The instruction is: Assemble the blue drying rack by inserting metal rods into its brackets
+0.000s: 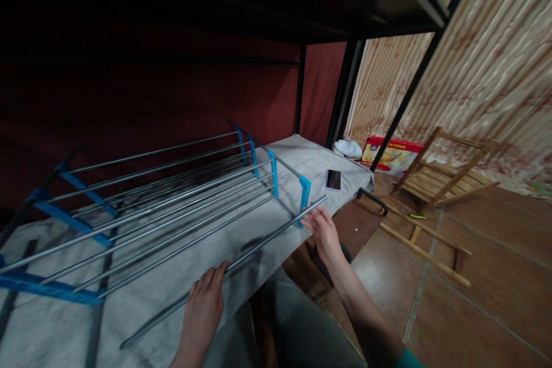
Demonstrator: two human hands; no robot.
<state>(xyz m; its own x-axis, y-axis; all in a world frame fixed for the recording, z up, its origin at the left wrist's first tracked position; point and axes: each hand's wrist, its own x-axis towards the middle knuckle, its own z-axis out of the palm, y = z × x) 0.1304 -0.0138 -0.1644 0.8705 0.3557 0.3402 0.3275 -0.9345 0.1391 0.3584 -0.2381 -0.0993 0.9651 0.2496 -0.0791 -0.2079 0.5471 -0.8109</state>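
while clamping long grey metal tube (267, 240) in left hand (203, 302), slanting it away rightward, can't tell if pinching with right hand (324, 231), nearer blue plastic bracket (305, 185).

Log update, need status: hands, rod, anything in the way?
Left hand gripping metal rod. Right hand at rod's far end, grip unclear. Rod overlaps blue bracket, contact unclear. Phone apart.

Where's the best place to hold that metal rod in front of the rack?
I'd suggest holding the rod from the near side, at two spots, one either side of its middle. It's long, thin and straight, so a single spot might let it tip; the rack stands beyond it, probably making the far side awkward.
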